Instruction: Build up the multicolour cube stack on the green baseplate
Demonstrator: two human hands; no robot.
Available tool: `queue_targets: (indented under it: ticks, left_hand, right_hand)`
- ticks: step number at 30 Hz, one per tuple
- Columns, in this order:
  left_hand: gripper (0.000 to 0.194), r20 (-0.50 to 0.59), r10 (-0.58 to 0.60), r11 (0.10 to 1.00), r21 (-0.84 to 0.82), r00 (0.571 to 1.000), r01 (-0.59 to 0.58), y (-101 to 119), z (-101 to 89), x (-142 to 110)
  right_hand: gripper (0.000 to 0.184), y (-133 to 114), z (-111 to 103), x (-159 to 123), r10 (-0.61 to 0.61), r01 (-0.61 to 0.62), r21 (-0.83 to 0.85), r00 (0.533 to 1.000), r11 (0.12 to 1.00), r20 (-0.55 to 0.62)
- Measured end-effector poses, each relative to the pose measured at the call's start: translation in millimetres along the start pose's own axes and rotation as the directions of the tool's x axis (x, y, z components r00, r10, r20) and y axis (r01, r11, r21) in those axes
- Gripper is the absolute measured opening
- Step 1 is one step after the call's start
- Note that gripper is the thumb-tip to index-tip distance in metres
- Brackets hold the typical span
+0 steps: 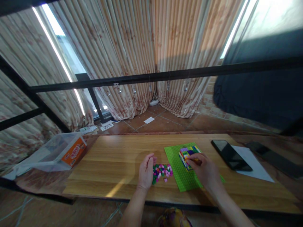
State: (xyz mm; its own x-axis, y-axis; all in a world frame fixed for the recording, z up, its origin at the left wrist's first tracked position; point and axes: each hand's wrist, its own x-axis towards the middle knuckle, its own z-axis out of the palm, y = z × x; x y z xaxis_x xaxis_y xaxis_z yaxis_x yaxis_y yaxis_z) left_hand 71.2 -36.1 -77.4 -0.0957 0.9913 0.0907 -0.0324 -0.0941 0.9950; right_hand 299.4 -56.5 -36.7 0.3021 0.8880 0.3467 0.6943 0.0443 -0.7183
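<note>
My left hand (146,172) rests on its edge on the wooden table, fingers loosely extended and apart from the thumb. It lies against a pile of tiny loose building bricks (163,170) in pink, green, purple, white and red. On the green baseplate (172,157) stands a low multicoloured block of stacked bricks (189,150). My right hand (206,170) reaches over this block from the right, thumb and fingers pinched together at its top. Whatever sits between those fingertips is too small to make out, and the hand covers part of the block and baseplate.
At the right, a black smartphone (230,154) lies partly on a white paper sheet (254,162). Farther right is another dark flat object (276,157). A clear plastic box (56,151) with an orange label stands left of the table (113,157). A black metal bar (142,77) crosses behind.
</note>
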Motion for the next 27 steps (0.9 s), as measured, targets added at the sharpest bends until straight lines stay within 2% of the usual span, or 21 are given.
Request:
queue_targets:
  ticks: [3, 6, 10, 13, 16, 18, 20, 23, 27]
  left_hand:
    - [0.035, -0.007, 0.001, 1.000, -0.008, 1.000, -0.002, 1, 0.4, 0]
    - [0.035, -0.007, 0.001, 1.000, -0.009, 1.000, -0.001, 1, 0.6, 0]
    - [0.035, -0.010, -0.003, 1.000, -0.006, 1.000, 0.003, 0, 0.3, 0]
    - [0.035, -0.009, -0.011, 1.000, -0.016, 1.000, 0.011, -1, 0.1, -1]
    - [0.037, -0.004, -0.018, 0.998, -0.054, 1.000, 0.017, -2, 0.1, -1]
    - [0.039, 0.002, -0.023, 0.997, -0.077, 1.000, 0.023, -2, 0.2, -1]
    - [0.040, 0.003, -0.031, 0.996, -0.088, 1.000, 0.031, -2, 0.2, -1]
    - [0.041, 0.000, -0.038, 0.995, -0.093, 0.999, 0.038, -2, 0.0, -1]
    - [0.041, -0.001, -0.039, 0.994, -0.099, 0.999, 0.038, -4, -0.4, 0]
  right_hand:
    - [0.035, 2, -10, 0, 0.099, -0.100, 0.081, 0.995, 0.992, 0.015]
    - [0.038, 4, -21, 2, 0.192, -0.183, 0.149, 0.980, 0.972, -0.045]
    - [0.037, -2, -22, 0, 0.199, -0.171, 0.220, 0.973, 0.960, -0.115]
    - [0.031, -16, -10, -11, 0.091, -0.077, 0.258, 0.995, 0.963, -0.041]
    - [0.024, -33, 7, -31, -0.099, 0.074, 0.226, 0.990, 0.971, 0.101]
    - [0.022, -42, 19, -45, -0.227, 0.175, 0.225, 0.946, 0.959, 0.231]
    - [0.022, -49, 31, -58, -0.298, 0.239, 0.209, 0.896, 0.948, 0.329]
    - [0.020, -55, 46, -70, -0.345, 0.310, 0.151, 0.840, 0.939, 0.418]
    - [0.019, -63, 58, -74, -0.350, 0.364, 0.066, 0.808, 0.929, 0.474]
